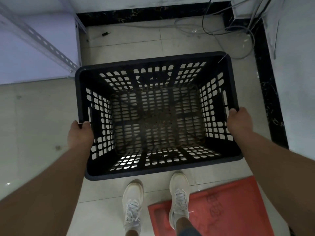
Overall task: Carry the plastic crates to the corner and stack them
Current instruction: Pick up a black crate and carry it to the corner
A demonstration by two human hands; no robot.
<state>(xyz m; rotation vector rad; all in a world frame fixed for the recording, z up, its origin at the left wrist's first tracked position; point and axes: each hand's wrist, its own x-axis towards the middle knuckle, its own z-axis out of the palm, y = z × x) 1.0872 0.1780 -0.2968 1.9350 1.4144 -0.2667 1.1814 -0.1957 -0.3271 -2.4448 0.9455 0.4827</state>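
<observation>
A black plastic crate [153,64] with slotted walls and floor fills the middle of the head view, its open top facing me. It is empty, and pale floor tiles show through its holes. My left hand [80,133] grips the crate's left rim, fingers curled over the edge. My right hand [239,120] grips the right rim the same way. Whether the crate hangs just above the floor or rests on it I cannot tell. No other crate shows.
A room corner with black skirting [265,92] lies ahead and to the right, with loose cables [221,29] on the floor. A white perforated metal shelf frame [44,43] stands at left. A red mat [226,206] lies under my right shoe.
</observation>
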